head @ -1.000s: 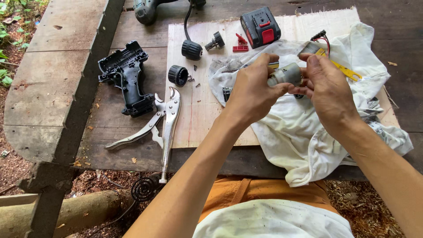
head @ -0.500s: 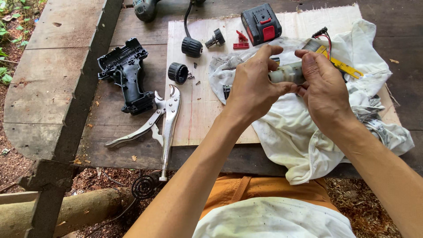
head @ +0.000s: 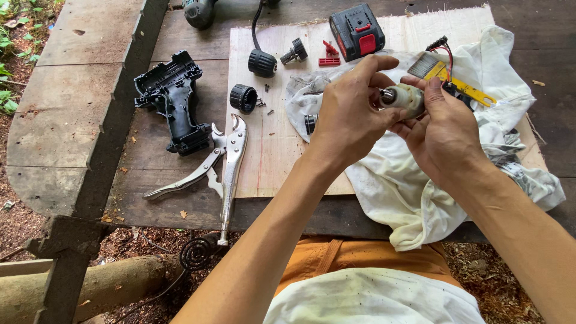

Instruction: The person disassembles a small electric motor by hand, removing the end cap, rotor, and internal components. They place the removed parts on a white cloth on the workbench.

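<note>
Both hands hold a small grey electric motor [head: 403,98] above a white cloth [head: 420,180]. My left hand [head: 351,114] pinches the motor's front end, where a short metal shaft shows. My right hand [head: 443,129] cups its body from the right, and red and black wires [head: 447,51] rise from behind it. A yellow-handled paintbrush [head: 462,87] lies on the cloth just behind my right hand.
A plywood sheet [head: 270,150] on the wooden bench carries a red and black battery pack [head: 357,31], black round drill parts [head: 262,62], a black ring [head: 243,98] and small screws. Locking pliers [head: 225,162] and a black drill housing half [head: 174,99] lie to the left.
The hands have turned the motor a little and lifted it slightly; my left fingers shifted onto its front end. Nothing on the bench has moved.
</note>
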